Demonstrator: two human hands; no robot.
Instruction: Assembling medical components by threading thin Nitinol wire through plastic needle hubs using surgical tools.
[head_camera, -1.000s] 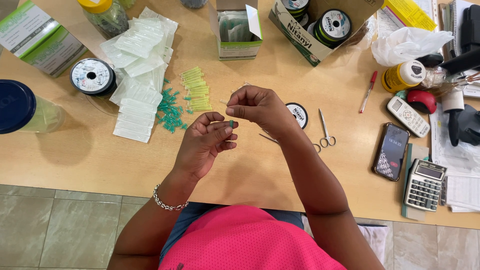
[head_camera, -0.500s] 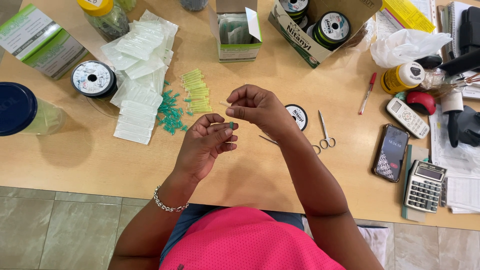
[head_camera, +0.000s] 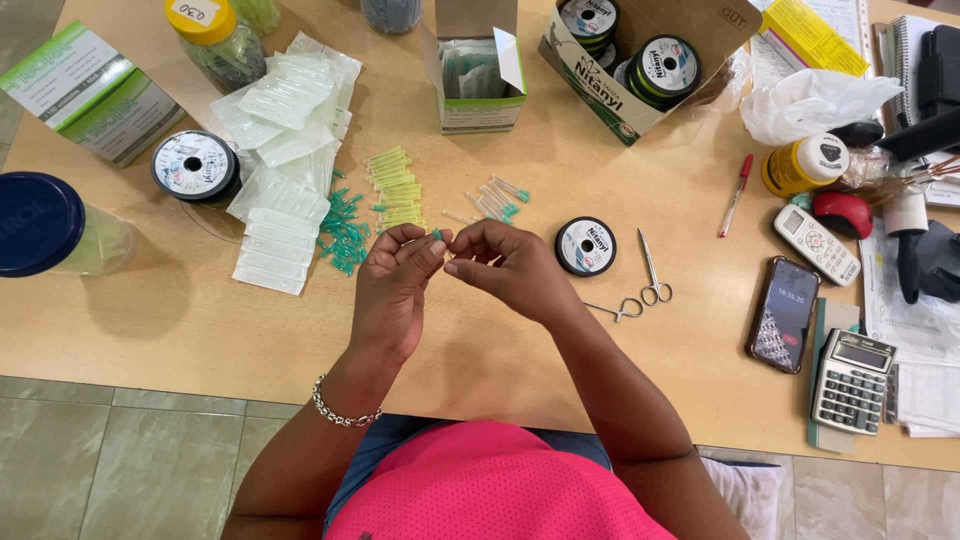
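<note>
Since the earlier frame our hands had barely shifted over the table (head_camera: 200, 330), staying close together with fingertips almost meeting. Our left hand (head_camera: 392, 285) pinched a small teal-hubbed needle piece (head_camera: 437, 235) between thumb and forefinger, its tip just showing above the fingers. Our right hand (head_camera: 508, 265) was curled, thumb and forefinger pressed together as if pinching something too fine to make out. On the left wrist we wore a silver bracelet (head_camera: 343, 412).

Just beyond the hands lay a few loose teal-tipped needles (head_camera: 497, 198), and to their left a bundle of yellow-green caps (head_camera: 396, 187) and a scatter of teal hubs (head_camera: 345, 230). Beside those sat a heap of clear blister packs (head_camera: 285, 140) and a spool of thread (head_camera: 194, 166). To the right of our right hand rested a second spool (head_camera: 585, 246) and a pair of small scissors (head_camera: 648, 280). Further right were a phone (head_camera: 784, 314) and a calculator (head_camera: 852, 380).
</note>
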